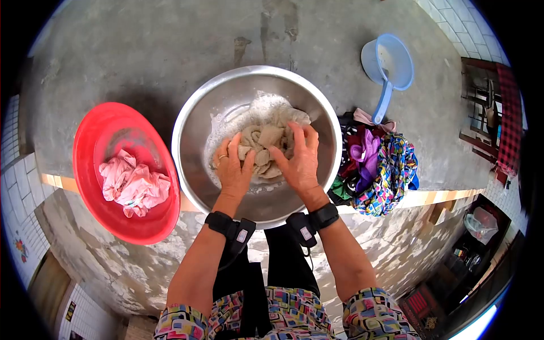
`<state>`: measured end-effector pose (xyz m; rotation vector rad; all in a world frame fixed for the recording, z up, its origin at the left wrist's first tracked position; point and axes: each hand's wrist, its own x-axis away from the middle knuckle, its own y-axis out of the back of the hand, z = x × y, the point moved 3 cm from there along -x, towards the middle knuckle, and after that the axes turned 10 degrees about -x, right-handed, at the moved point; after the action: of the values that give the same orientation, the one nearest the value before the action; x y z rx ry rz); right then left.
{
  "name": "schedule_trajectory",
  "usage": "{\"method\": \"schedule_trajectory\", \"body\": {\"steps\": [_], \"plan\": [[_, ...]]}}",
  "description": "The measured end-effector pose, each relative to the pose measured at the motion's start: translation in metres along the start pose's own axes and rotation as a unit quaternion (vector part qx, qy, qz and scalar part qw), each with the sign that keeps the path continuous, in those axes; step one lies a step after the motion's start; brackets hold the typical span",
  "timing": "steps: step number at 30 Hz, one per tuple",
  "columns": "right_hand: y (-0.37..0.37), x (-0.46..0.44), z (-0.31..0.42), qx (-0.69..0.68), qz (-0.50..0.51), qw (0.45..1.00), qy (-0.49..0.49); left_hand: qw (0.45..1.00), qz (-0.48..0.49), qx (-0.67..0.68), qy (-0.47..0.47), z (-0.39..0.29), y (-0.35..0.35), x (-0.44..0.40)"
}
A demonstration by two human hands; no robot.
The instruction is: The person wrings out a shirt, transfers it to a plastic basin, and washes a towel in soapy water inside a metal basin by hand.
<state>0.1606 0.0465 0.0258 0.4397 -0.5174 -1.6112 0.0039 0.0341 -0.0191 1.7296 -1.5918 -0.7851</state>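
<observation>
A wet greyish-beige cloth garment [264, 139] lies bunched up in a large steel basin [249, 77], with white suds [267, 105] around it. My left hand [233, 169] grips the cloth's left side, a ring on one finger. On the right side, my right hand [300, 161] has its thumb and curved fingers on the same cloth, gathering a fold between them. Parts of the fingertips are sunk in the cloth and hidden. Both wrists wear black straps with small devices.
Left of the basin, a red basin [90, 164] holds a pink garment [135, 184]. To the right lies a pile of coloured clothes [377, 164], with a blue dipper [391, 62] behind it. All stand on a grey concrete surface [170, 45] with a near edge.
</observation>
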Motion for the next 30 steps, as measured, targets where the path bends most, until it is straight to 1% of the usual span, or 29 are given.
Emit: {"method": "schedule_trajectory", "body": {"steps": [1, 2, 3, 4, 6, 7, 8, 9, 10, 11, 12, 13, 14, 16, 17, 18, 19, 20, 21, 22, 24, 25, 27, 28, 30], "plan": [[-0.019, 0.001, -0.014, 0.09, 0.001, 0.996, -0.02, 0.993, 0.03, -0.116, -0.015, -0.003, -0.008, 0.003], [-0.035, -0.001, -0.022, 0.179, 0.004, 0.983, -0.04, 0.971, 0.061, -0.231, -0.03, -0.007, -0.012, 0.003], [-0.05, -0.005, -0.029, 0.207, -0.001, 0.978, -0.015, 0.968, 0.091, -0.234, -0.009, -0.005, -0.016, -0.002], [-0.056, -0.016, -0.031, 0.205, 0.001, 0.979, -0.016, 0.967, 0.092, -0.237, -0.007, -0.003, -0.018, -0.013], [-0.059, -0.038, -0.028, 0.139, 0.082, 0.985, -0.057, 0.969, 0.104, -0.223, 0.025, 0.005, -0.025, -0.029], [-0.056, -0.044, -0.025, 0.14, 0.065, 0.987, -0.046, 0.976, 0.109, -0.184, 0.039, 0.013, -0.03, -0.035], [-0.055, -0.049, -0.029, 0.139, 0.063, 0.987, -0.042, 0.976, 0.105, -0.185, 0.038, 0.022, -0.031, -0.041], [-0.051, -0.055, -0.033, 0.021, 0.053, 0.995, -0.086, 0.985, 0.125, -0.078, 0.088, 0.032, -0.032, -0.048], [-0.047, -0.056, -0.036, -0.096, 0.042, 0.986, -0.13, 0.98, 0.147, 0.032, 0.134, 0.036, -0.032, -0.05], [-0.038, -0.053, -0.022, -0.185, 0.029, 0.954, -0.234, 0.98, 0.145, 0.032, 0.13, 0.031, -0.024, -0.051], [-0.035, -0.043, -0.007, -0.213, 0.016, 0.959, -0.188, 0.939, 0.126, 0.214, 0.238, 0.032, -0.016, -0.045], [-0.033, -0.029, 0.008, -0.24, 0.004, 0.961, -0.141, 0.853, 0.1, 0.386, 0.335, 0.031, -0.011, -0.037], [-0.034, -0.011, 0.022, -0.239, 0.005, 0.961, -0.139, 0.853, 0.098, 0.388, 0.334, 0.027, -0.008, -0.032], [-0.034, 0.014, 0.049, -0.167, -0.024, 0.985, -0.045, 0.739, 0.098, 0.546, 0.383, 0.021, -0.013, -0.017], [-0.033, 0.012, 0.049, -0.168, -0.026, 0.985, -0.042, 0.705, 0.111, 0.56, 0.421, 0.02, -0.012, -0.007], [-0.035, 0.01, 0.046, -0.101, -0.017, 0.994, -0.032, 0.707, 0.111, 0.559, 0.418, 0.018, -0.011, 0.001], [-0.038, 0.008, 0.041, -0.035, -0.007, 0.999, -0.026, 0.731, 0.117, 0.511, 0.436, 0.009, -0.008, 0.009], [-0.041, -0.003, 0.027, -0.006, 0.007, 1.0, -0.025, 0.752, 0.118, 0.461, 0.455, -0.001, -0.003, 0.016], [-0.041, -0.019, 0.012, 0.023, 0.022, 0.999, -0.021, 0.767, 0.125, 0.437, 0.452, -0.021, 0.01, 0.013], [-0.036, -0.03, 0.004, 0.034, 0.04, 0.998, -0.017, 0.768, 0.123, 0.437, 0.452, -0.022, 0.014, 0.011], [-0.021, -0.035, -0.004, 0.045, 0.061, 0.997, -0.012, 0.84, 0.178, 0.392, 0.331, -0.022, 0.022, 0.005], [-0.009, -0.036, -0.006, 0.048, 0.068, 0.996, -0.018, 0.838, 0.177, 0.395, 0.332, -0.014, 0.026, 0.005], [0.016, -0.038, -0.007, 0.036, 0.078, 0.995, -0.044, 0.872, 0.16, 0.383, 0.261, 0.005, 0.036, 0.0], [0.016, -0.037, -0.007, 0.037, 0.078, 0.995, -0.041, 0.871, 0.157, 0.385, 0.26, 0.009, 0.034, 0.002], [0.012, -0.027, -0.013, 0.115, 0.024, 0.992, -0.042, 0.889, 0.099, 0.325, 0.308, 0.023, 0.031, 0.018]]}}
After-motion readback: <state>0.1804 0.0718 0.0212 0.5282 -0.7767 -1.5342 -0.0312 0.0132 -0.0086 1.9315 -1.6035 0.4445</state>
